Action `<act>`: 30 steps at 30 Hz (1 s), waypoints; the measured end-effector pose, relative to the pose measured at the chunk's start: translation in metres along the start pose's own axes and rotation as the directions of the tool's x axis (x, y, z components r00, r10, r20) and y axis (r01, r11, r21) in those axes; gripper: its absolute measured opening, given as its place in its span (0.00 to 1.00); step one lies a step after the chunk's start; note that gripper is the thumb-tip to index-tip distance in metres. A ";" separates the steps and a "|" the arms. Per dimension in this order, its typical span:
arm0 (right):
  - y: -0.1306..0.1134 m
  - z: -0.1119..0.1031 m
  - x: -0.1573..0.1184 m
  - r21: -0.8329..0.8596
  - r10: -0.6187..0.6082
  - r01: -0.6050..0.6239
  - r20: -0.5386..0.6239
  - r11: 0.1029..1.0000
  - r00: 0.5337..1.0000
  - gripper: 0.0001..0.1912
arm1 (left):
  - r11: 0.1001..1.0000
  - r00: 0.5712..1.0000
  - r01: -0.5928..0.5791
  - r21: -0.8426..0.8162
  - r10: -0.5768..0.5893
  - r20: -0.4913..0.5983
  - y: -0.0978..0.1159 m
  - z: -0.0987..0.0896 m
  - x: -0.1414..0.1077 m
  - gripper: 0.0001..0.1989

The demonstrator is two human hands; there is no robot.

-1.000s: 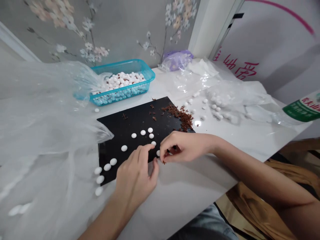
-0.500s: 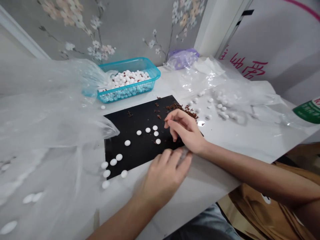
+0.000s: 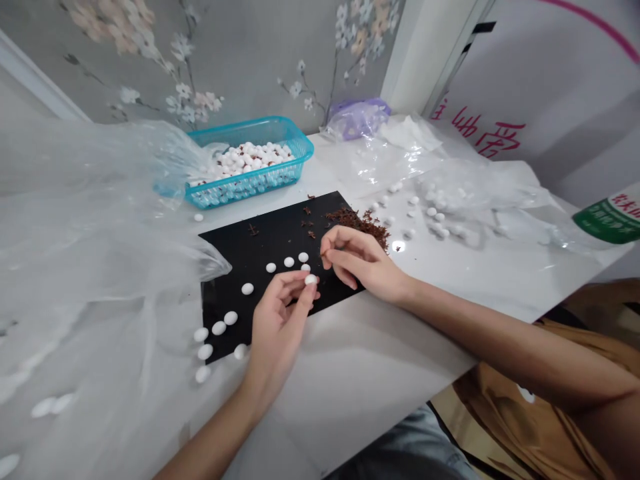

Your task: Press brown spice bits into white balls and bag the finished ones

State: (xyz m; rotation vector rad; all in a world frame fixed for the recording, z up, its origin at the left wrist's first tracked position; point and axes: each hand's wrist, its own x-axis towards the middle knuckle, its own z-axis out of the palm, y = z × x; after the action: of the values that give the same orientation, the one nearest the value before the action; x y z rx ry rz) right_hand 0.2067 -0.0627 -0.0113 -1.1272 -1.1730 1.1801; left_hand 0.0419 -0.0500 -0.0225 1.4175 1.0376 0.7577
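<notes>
Over the front of a black mat (image 3: 270, 233), my left hand (image 3: 283, 317) pinches a small white ball (image 3: 311, 279) between thumb and fingertips. Just to its right, my right hand (image 3: 363, 260) is closed, thumb against forefinger, with a tiny brown piece seeming to show at the tips; its kind is too small to make out. Several loose white balls (image 3: 247, 289) lie on the mat and by its left edge. A heap of small reddish-brown pieces (image 3: 367, 227) sits at the mat's right corner, partly behind my right hand.
A blue plastic basket (image 3: 250, 185) of white balls, some with brown bits, stands at the back. Clear plastic bags (image 3: 110, 220) cover the left side. More bags and loose white balls (image 3: 435, 213) lie at right, near a green-labelled object (image 3: 610, 217).
My left hand has moved left and turned up from the mat's front edge, and now holds a white ball. My right hand stays in nearly the same place, still pinching. The view has shifted slightly.
</notes>
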 end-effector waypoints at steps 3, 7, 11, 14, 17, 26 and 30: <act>0.003 0.001 -0.001 -0.030 0.033 -0.028 0.173 0.999 0.984 0.05 | 0.992 0.998 0.046 -0.117 -0.052 -0.045 0.002 -0.001 0.004 0.12; 0.007 0.001 -0.002 -0.124 0.053 -0.023 0.243 0.992 0.968 0.05 | 0.981 0.995 0.053 -0.186 -0.068 -0.076 0.002 -0.003 0.005 0.13; 0.007 0.000 -0.002 -0.213 0.034 0.022 0.256 0.977 0.966 0.05 | 0.976 0.994 0.064 -0.208 -0.080 -0.068 0.000 -0.004 0.006 0.13; 0.007 0.002 -0.003 -0.262 -0.004 0.071 0.247 0.963 0.969 0.05 | 0.970 0.996 0.067 -0.235 -0.080 -0.043 -0.001 -0.006 0.006 0.12; 0.008 0.004 -0.004 -0.297 -0.039 0.108 0.228 0.949 0.973 0.05 | 0.967 0.996 0.072 -0.243 -0.083 -0.033 -0.001 -0.006 0.005 0.11; 0.014 0.008 -0.007 -0.391 -0.097 0.183 0.230 0.902 0.968 0.04 | 0.981 0.995 0.046 -0.190 -0.061 -0.073 -0.002 -0.003 0.004 0.11; 0.014 0.009 -0.008 -0.385 -0.079 0.165 0.230 0.908 0.970 0.05 | 0.979 0.995 0.061 -0.194 -0.074 -0.061 -0.003 -0.004 0.004 0.11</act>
State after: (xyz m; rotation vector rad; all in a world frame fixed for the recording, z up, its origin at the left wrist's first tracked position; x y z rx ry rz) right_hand 0.1962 -0.0694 -0.0252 -1.2291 -1.6824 1.0015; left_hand 0.0390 -0.0452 -0.0253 1.1934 1.0302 0.8379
